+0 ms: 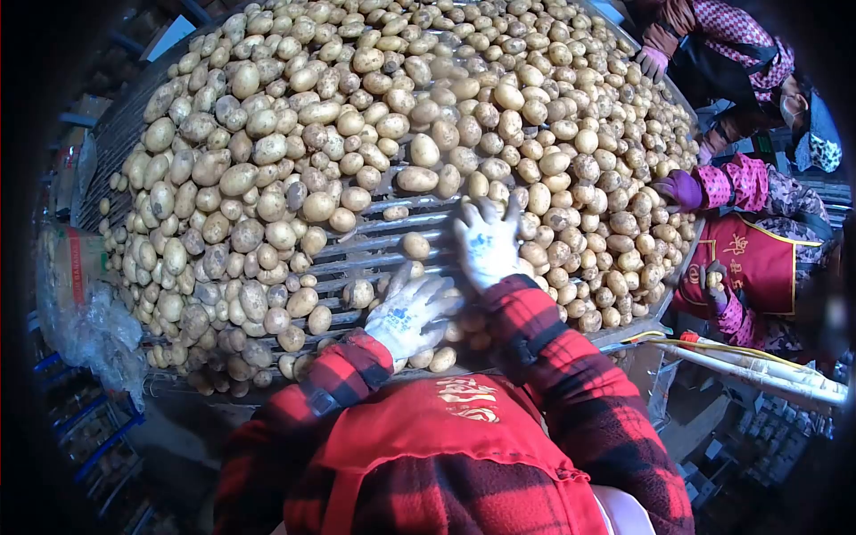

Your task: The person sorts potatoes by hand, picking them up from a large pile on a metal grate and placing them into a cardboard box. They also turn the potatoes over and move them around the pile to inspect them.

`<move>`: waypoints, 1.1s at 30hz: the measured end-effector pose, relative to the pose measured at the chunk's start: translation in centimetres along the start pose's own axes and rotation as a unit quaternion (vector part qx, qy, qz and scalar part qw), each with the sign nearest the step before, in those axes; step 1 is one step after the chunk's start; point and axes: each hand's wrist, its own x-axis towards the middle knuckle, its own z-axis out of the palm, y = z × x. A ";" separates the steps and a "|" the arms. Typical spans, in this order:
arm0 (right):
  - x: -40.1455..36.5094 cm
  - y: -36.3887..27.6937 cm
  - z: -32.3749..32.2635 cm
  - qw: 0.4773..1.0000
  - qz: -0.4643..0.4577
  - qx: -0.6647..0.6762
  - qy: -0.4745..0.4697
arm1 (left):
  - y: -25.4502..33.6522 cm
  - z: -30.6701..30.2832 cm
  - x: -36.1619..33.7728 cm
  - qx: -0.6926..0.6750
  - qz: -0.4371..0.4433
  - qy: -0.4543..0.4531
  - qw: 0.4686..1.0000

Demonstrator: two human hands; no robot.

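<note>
My left hand (415, 312), in a white glove with blue print, lies low over the metal slats (361, 242) with its fingers apart. Just beyond its fingertips is a dirt-marked potato (358, 293). My right hand (490, 241), gloved the same way, reaches farther forward. Its fingers are spread against the edge of the right-hand heap of potatoes (580, 169), and I see nothing gripped in it. Between the two hands a single potato (415, 246) rests on the bars. Another large heap of potatoes (259, 178) covers the left side. Several potatoes lie partly hidden beneath my wrists.
Along the right edge work other people, with a pink-gloved hand (654, 62) and a purple-gloved hand (680, 190) at the rim. One person's hand (715, 290) holds a potato. A white pipe (758, 366) juts out at lower right. Clear plastic wrap (102, 339) hangs at left.
</note>
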 end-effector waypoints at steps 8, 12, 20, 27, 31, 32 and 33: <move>0.5 9.7 -0.6 0.980 0.177 -0.093 0.011 | -1.3 -1.2 -1.7 -0.058 -0.008 0.043 0.997; 3.0 11.1 -3.1 0.970 0.168 -0.154 0.090 | -2.2 -1.7 -3.8 -0.045 -0.046 0.093 0.994; -5.8 -5.6 -4.6 0.936 -0.217 0.271 -0.057 | -4.0 -1.2 -4.7 0.052 -0.167 0.255 0.951; -14.6 -1.0 -6.7 0.973 -0.149 0.156 -0.086 | -2.6 -1.7 -5.0 0.090 -0.243 0.085 0.962; -13.6 -2.8 -7.0 0.946 -0.246 0.198 -0.075 | -1.9 1.7 0.1 -0.088 -0.147 0.111 0.979; -13.1 -3.1 -6.2 0.929 -0.303 0.196 -0.081 | -0.9 1.1 2.4 -0.242 -0.198 0.081 0.947; -12.7 -3.6 -5.3 0.920 -0.322 0.204 -0.095 | 0.6 0.1 4.5 -0.388 -0.244 0.049 0.887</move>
